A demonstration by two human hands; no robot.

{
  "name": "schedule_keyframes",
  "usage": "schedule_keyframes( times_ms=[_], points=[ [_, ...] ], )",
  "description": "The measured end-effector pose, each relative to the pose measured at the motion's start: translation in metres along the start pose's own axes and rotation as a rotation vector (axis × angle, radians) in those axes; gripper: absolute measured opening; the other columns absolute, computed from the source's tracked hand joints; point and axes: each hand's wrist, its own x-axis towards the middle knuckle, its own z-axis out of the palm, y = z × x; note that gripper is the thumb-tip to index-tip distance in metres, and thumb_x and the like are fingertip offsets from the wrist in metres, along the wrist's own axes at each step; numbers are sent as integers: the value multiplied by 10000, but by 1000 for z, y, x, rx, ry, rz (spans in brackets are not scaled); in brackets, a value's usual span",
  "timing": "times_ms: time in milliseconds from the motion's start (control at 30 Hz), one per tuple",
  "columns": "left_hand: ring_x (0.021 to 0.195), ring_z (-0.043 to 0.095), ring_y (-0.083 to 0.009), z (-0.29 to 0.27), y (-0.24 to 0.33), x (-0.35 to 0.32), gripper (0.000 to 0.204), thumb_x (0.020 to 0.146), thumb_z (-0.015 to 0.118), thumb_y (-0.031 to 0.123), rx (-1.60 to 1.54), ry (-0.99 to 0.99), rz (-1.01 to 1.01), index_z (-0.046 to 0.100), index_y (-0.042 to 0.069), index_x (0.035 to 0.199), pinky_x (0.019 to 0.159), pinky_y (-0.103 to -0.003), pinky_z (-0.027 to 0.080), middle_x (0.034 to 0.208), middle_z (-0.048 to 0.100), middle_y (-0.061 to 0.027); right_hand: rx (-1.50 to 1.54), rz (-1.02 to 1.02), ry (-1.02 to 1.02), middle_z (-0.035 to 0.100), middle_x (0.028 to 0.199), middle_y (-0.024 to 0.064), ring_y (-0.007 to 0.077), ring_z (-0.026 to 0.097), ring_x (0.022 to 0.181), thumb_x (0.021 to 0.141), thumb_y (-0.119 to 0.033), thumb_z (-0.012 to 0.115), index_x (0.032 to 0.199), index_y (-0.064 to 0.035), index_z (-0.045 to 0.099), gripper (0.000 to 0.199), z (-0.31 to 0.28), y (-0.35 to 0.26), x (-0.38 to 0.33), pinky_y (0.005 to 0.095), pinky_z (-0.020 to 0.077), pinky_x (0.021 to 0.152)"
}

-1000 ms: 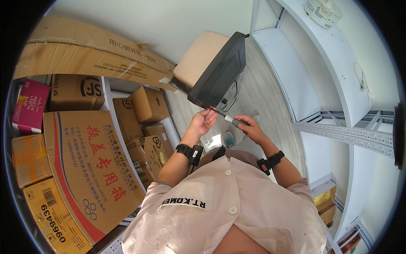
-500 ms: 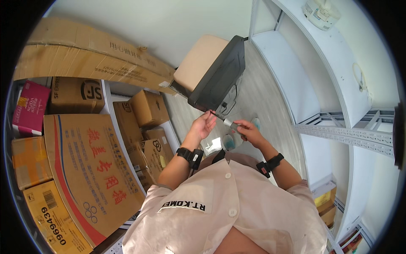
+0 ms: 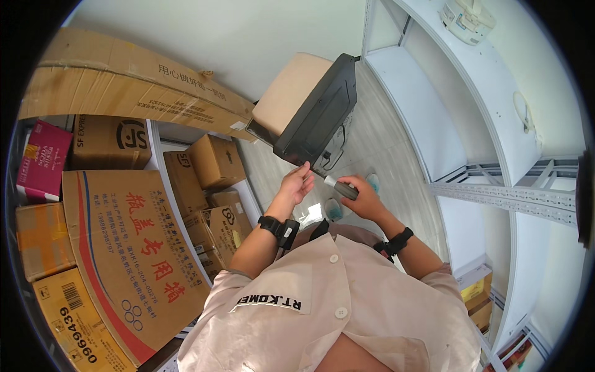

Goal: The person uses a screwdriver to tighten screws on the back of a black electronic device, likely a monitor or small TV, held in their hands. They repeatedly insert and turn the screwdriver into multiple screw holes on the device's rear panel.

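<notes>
A screwdriver (image 3: 339, 186) with a dark grey handle, a silver collar and a thin dark shaft points up and left in front of my body. My right hand (image 3: 365, 199) is wrapped round its handle. At the shaft end, my left hand (image 3: 296, 185) has thumb and finger pinched together by the lower corner of a black machine housing (image 3: 322, 108); whatever is between those fingertips is too small to make out. The housing stands upright with a beige box-shaped part (image 3: 291, 90) behind it. A black cable (image 3: 338, 153) hangs near its lower end.
Cardboard boxes (image 3: 133, 248) fill the shelf on my left, and a long carton (image 3: 149, 87) lies across its far end. White metal shelving (image 3: 434, 111) curves along the right, carrying a white appliance (image 3: 468, 23) on top. My shoes (image 3: 333, 209) show on the grey floor (image 3: 396, 149).
My right hand has shifted its hold on the screwdriver, its fingers now further round the handle. My left hand stays at nearly the same spot by the housing corner.
</notes>
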Motion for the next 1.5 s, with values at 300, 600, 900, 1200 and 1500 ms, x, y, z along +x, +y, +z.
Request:
schedule_keyframes(
  times_ms=[300, 600, 900, 1200, 1500],
  points=[
    [745, 631, -91, 1, -7, 5, 140, 945, 628, 233, -83, -19, 90, 631, 104, 999, 649, -216, 528, 864, 651, 10, 1046, 553, -140, 623, 993, 110, 140, 537, 697, 924, -188, 582, 1245, -66, 535, 347, 1, 21, -5, 282, 426, 599],
    [789, 630, -93, -2, -5, -2, 165, 956, 608, 235, -143, -113, 82, 602, 109, 1062, 707, -225, 537, 966, 674, 2, 756, 551, -154, 630, 937, 57, 97, 509, 631, 945, -210, 581, 1209, -55, 570, 307, 7, 28, -3, 239, 391, 538],
    [781, 639, -125, 1, -4, -3, 226, 889, 702, 178, -180, -78, 86, 577, 88, 1055, 655, -247, 551, 875, 636, -21, 605, 285, 71, 593, 904, 42, 121, 517, 713, 888, -170, 657, 1176, -61, 575, 319, 18, 42, -3, 270, 412, 632],
    [800, 644, -138, 2, -8, 1, 148, 923, 645, 126, -176, -47, 119, 583, 67, 1044, 696, -246, 571, 920, 648, -45, 936, 682, -88, 638, 885, 68, 130, 511, 606, 976, -311, 523, 1158, -36, 570, 334, 1, 37, 1, 256, 408, 560],
    [846, 649, -148, 3, -7, -1, 129, 961, 572, 112, -220, -78, 114, 577, 58, 1078, 726, -259, 574, 1012, 661, -61, 737, 566, -9, 595, 877, 18, 99, 510, 617, 937, -239, 600, 1148, -57, 591, 279, 6, 38, 2, 242, 417, 556]
  ],
)
